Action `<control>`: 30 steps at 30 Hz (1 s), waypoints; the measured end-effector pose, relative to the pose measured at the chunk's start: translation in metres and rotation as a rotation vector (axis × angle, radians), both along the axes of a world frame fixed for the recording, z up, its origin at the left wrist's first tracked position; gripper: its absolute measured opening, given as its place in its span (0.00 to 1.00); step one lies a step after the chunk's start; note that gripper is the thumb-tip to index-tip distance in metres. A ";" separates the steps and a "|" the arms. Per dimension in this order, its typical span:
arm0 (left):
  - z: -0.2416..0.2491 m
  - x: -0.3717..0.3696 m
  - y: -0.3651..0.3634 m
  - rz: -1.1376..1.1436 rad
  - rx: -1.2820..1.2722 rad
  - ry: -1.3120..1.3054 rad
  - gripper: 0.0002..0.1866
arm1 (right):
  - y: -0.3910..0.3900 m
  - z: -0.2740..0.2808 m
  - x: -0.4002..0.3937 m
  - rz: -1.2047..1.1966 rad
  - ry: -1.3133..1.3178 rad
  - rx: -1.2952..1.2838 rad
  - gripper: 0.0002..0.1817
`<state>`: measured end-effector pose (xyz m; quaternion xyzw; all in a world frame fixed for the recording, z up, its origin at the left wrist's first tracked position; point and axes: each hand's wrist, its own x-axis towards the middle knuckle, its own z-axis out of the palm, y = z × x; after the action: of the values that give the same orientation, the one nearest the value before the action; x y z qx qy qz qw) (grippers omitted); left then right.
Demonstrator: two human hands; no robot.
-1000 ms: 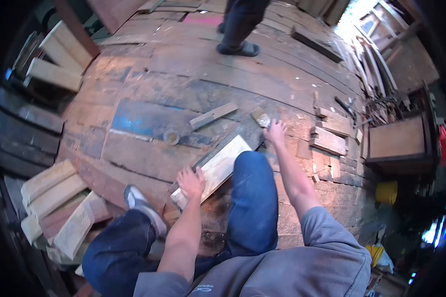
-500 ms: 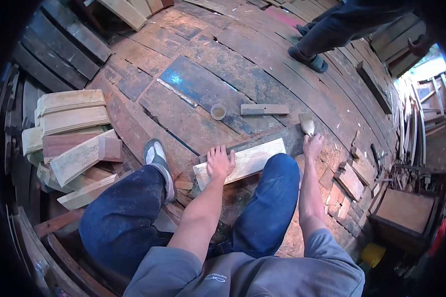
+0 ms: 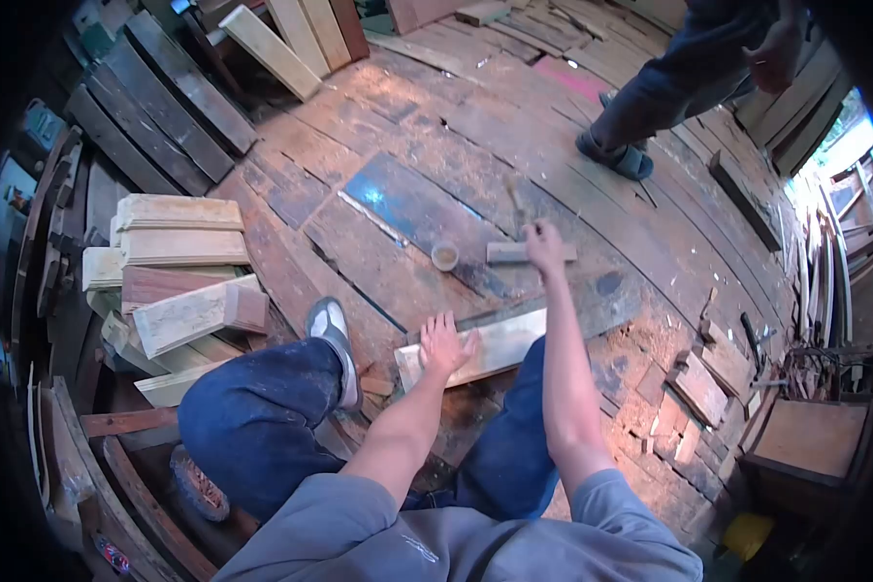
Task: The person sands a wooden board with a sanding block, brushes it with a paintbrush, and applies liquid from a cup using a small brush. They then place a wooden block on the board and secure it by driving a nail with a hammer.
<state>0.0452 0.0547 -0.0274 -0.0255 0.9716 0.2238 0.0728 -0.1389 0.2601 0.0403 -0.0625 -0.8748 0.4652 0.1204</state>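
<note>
My left hand (image 3: 443,346) lies with fingers spread on a pale wooden board (image 3: 500,347), near its left end. The board rests on a wider dark plank (image 3: 619,296), and my right forearm and knee hide part of it. My right hand (image 3: 544,244) is closed round the handle of a brush (image 3: 517,197), held up and pointing away from me, somewhat blurred. Below it in view lies a small grey-brown wooden block (image 3: 506,253), partly covered by that hand. Just left of the block stands a small round cup (image 3: 444,256) with something brownish inside.
Cut wooden pieces (image 3: 184,242) are stacked on the left. Offcuts (image 3: 698,388) and sawdust lie to the right, near a wooden box (image 3: 811,438). Another person's sandalled foot (image 3: 616,157) stands on the plank floor at the upper right.
My right hand has lifted the brush off the dark plank's right end and carried it forward and left, above the block. My left hand stays on the board. The view has shifted slightly.
</note>
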 end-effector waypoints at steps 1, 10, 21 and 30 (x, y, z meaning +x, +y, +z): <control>0.002 -0.002 -0.001 0.011 0.018 0.005 0.41 | -0.012 -0.004 0.002 0.030 -0.063 -0.054 0.15; 0.002 0.003 0.000 0.056 0.088 0.104 0.37 | -0.031 -0.042 0.022 0.242 -0.274 0.036 0.19; -0.028 -0.033 -0.008 0.508 0.456 0.037 0.29 | -0.036 -0.053 0.018 0.246 -0.111 0.113 0.18; -0.016 -0.132 -0.033 0.380 0.220 0.129 0.53 | -0.042 -0.049 0.023 0.196 -0.082 0.146 0.17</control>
<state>-0.0865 0.0222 -0.0430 -0.1854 0.9217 0.3394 -0.0304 -0.1162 0.2184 -0.0091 0.0130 -0.9124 0.4068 0.0427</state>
